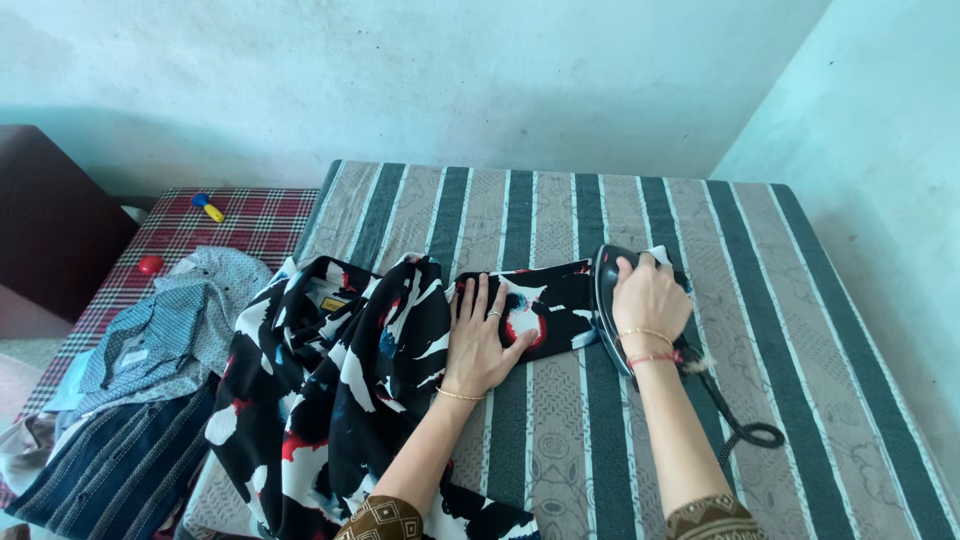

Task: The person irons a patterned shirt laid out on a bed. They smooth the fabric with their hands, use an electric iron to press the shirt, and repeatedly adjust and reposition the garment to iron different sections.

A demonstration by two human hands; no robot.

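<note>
Two hands: left (pixel 482 340) flat, fingers spread on shirt (pixel 380 350); right (pixel 648 295) grip closed around iron (pixel 608 300).

Folded shirts (pixel 150 345), red ball (pixel 150 264)

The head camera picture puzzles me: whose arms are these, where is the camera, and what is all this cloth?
There is no machine here. One camera sits on a person's head and looks down, so the two arms reaching in from the bottom edge are that person's own. The right hand grips the handle of a dark iron, whose cord trails toward the person. The left hand lies flat on a black garment with white and red patches, pressing its spread-out part against the striped cover of the ironing surface. To the left, more folded shirts lie piled on a red checked cloth.
</note>
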